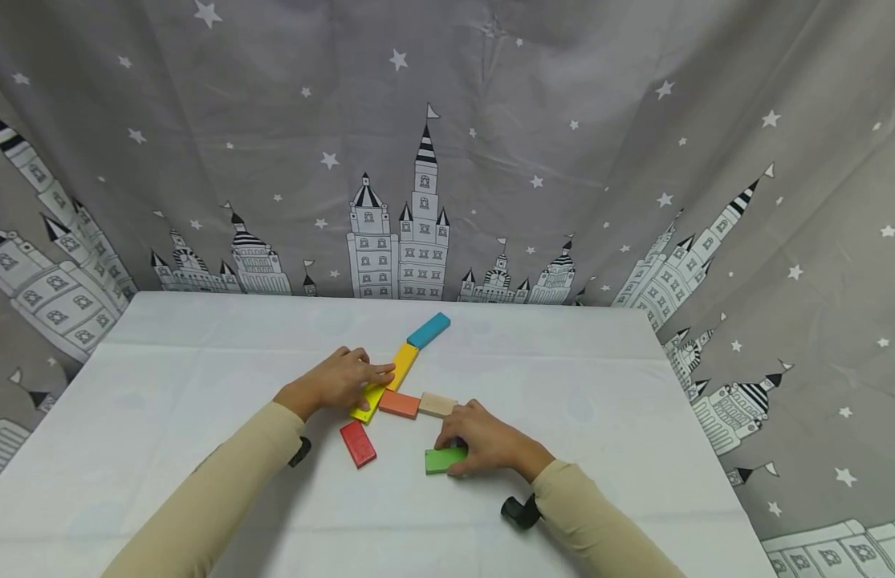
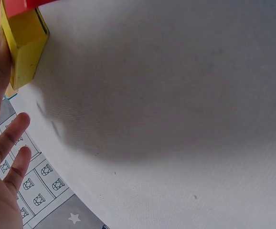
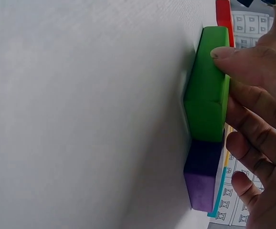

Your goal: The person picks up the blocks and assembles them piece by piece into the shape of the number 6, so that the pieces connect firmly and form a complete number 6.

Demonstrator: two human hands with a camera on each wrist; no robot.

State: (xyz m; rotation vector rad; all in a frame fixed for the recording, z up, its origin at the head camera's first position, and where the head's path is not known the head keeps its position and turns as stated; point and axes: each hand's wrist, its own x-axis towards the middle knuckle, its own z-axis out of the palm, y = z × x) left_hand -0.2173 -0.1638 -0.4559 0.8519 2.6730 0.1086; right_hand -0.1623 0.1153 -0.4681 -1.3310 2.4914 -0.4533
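Observation:
My left hand (image 1: 339,381) pinches the lower yellow block (image 1: 366,409) lengthwise, thumb on its near end and index finger toward its far end. Touching its far end is a deeper yellow block (image 1: 404,363), and a blue block (image 1: 429,330) continues that slanting line. An orange block (image 1: 400,404) extends right from the yellow ones, meeting a plain wooden block (image 1: 437,405). Below lies a red block (image 1: 358,444). Thumb and fingers of my right hand (image 1: 486,441) grip a green block (image 1: 440,461) on the table. Beside it a purple block (image 3: 201,188) is mostly hidden by that hand.
A white cloth (image 1: 201,353) covers the table. Behind it hangs a grey curtain (image 1: 534,128) printed with castles and stars. Black wrist straps or mounts (image 1: 521,512) sit below the sleeves.

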